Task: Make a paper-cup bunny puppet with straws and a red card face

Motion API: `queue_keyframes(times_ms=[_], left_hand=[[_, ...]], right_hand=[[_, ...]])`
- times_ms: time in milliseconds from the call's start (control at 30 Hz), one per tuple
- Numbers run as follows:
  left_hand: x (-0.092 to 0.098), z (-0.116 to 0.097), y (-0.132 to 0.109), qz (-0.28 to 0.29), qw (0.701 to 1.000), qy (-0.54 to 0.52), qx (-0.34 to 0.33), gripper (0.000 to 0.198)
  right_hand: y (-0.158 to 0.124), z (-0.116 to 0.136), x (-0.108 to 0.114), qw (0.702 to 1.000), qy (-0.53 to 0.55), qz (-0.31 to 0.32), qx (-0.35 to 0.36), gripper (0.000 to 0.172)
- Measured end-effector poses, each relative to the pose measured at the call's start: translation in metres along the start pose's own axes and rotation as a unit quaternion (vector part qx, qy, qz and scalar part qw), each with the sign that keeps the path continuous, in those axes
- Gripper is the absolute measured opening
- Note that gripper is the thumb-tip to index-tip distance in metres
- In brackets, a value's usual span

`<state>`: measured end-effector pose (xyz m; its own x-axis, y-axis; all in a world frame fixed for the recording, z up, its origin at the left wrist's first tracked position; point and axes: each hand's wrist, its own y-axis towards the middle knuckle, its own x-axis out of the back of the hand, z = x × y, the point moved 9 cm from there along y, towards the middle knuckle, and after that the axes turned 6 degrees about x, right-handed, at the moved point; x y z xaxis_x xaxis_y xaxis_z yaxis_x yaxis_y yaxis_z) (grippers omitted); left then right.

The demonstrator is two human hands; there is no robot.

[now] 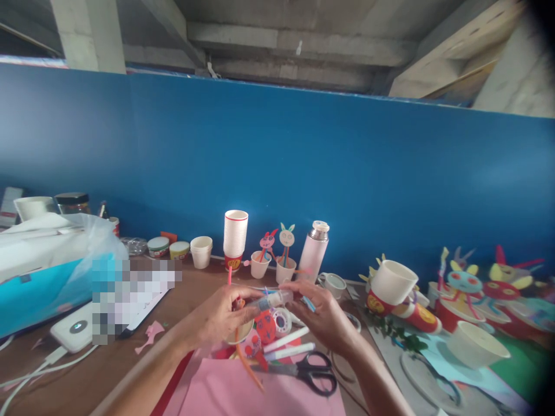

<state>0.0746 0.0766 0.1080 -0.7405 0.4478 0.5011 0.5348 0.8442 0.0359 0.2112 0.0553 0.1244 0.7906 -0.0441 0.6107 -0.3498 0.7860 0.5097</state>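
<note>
My left hand (219,315) and my right hand (323,315) meet over the table's middle, both closed round a clear glue tube (271,300) held sideways between them. The left hand also pinches orange and red straws (243,352) that hang down past a paper cup craft (251,341). Under the hands lie a tape roll (281,320), white markers (288,345), black-handled scissors (314,372) and pink paper (255,393).
A stack of paper cups (235,237), two cups with bunny figures (273,260) and a pink thermos (315,249) stand by the blue wall (303,167). A tissue box (39,283) and a power bank (73,332) are left. Finished cup crafts (468,300) crowd the right.
</note>
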Motion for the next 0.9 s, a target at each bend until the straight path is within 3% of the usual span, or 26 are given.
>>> queue_keyframes(times_ms=[233,567,767,900], left_hand=[[-0.001,-0.001,-0.001,-0.021,0.999,0.043,-0.018,0.039],[-0.009,0.007,0.004,0.014,0.993,0.12,-0.005,0.036],[-0.013,0.015,0.008,0.01,0.997,0.079,0.008,0.035],[0.003,0.025,0.006,-0.016,0.998,0.021,0.058,0.047]], right_hand=[[-0.002,0.006,-0.001,0.998,-0.054,0.001,0.026,0.02],[-0.002,0.016,-0.015,0.995,-0.074,0.032,0.052,0.019],[0.0,0.007,-0.016,0.997,-0.076,0.019,0.005,0.017],[0.0,-0.012,0.007,0.997,-0.068,0.009,-0.038,0.019]])
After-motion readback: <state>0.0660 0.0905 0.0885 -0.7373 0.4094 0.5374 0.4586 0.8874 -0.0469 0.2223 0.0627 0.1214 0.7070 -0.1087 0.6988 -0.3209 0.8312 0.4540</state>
